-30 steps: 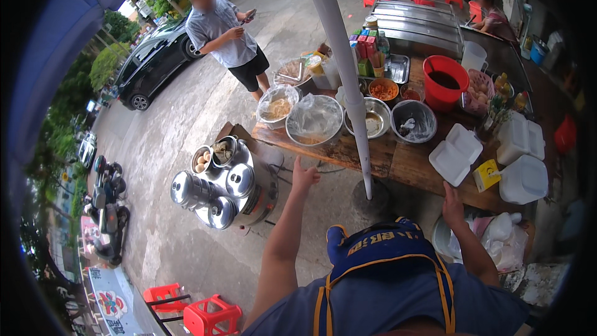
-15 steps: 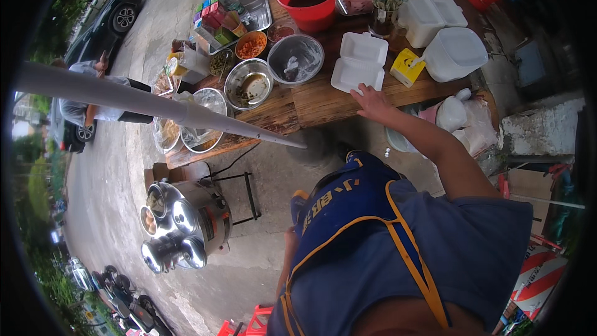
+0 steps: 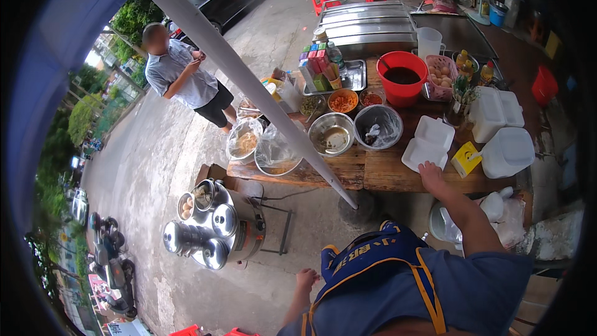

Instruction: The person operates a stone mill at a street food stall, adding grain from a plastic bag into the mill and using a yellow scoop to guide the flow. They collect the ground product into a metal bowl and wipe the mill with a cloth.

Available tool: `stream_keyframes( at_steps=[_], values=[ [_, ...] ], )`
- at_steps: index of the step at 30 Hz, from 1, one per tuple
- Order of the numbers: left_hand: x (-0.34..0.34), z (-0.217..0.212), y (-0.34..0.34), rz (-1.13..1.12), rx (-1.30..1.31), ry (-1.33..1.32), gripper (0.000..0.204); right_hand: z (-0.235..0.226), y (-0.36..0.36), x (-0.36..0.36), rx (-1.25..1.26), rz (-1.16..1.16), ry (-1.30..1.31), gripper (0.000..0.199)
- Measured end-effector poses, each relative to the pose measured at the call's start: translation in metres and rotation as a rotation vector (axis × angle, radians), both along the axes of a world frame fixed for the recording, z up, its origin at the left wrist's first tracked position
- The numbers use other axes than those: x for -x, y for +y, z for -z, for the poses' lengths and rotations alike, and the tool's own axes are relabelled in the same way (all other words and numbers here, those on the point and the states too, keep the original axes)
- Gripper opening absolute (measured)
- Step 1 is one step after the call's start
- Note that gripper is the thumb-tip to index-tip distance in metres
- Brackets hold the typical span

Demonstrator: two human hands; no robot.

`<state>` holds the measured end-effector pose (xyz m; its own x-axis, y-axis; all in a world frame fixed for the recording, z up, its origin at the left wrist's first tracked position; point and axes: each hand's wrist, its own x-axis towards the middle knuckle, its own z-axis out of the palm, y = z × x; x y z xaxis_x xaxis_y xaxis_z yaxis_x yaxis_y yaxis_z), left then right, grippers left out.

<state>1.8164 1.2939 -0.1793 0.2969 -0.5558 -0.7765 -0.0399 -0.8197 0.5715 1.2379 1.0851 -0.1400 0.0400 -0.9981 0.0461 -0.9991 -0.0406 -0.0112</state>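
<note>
An open white foam takeaway box (image 3: 429, 142) lies on the wooden table, its lid folded back. My right hand (image 3: 433, 178) is at the box's near edge, fingers stretched out and touching the rim. Low beside my apron, over the pavement, hangs my left hand (image 3: 306, 278), holding nothing, fingers loosely apart. Left of the box are a bowl lined with clear plastic (image 3: 378, 126), with a dark bit of food inside, and a steel bowl (image 3: 331, 134) with a little brown liquid. A yellow carton (image 3: 466, 159) stands to its right.
A red tub of dark liquid (image 3: 402, 78), a pink basket of eggs (image 3: 441, 78) and white jugs (image 3: 508, 152) stand farther back. A grey pole (image 3: 249, 90) slants across the table. Lidded pots on a steel cooker (image 3: 224, 219) stand left. A person (image 3: 180, 74) stands beyond the table.
My view has swung left and up, bringing in the red stools and more of the person standing. My left hand has come out from beside the apron. My right hand stays at the foam box.
</note>
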Motion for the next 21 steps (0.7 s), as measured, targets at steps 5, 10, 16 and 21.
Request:
stream_keyframes(
  at_steps=[5, 10, 16, 21],
  values=[
    [0.014, 0.014, -0.029, 0.015, 0.142, 0.106, 0.022, -0.059, 0.001, -0.011, 0.123, -0.03, -0.023, 0.014],
    [0.033, -0.014, -0.024, 0.248, 0.008, -0.025, 0.014, -0.14, 0.021, -0.005, 0.409, 0.035, -0.153, 0.024],
    [0.005, 0.006, 0.003, 0.361, -0.125, -0.14, 0.014, -0.233, 0.053, 0.01, 0.525, 0.257, -0.694, 0.031],
    [-0.035, 0.084, -0.004, 0.336, 0.005, 0.081, 0.016, -0.273, 0.069, 0.085, 0.841, 0.445, -0.576, 0.03]
  ],
)
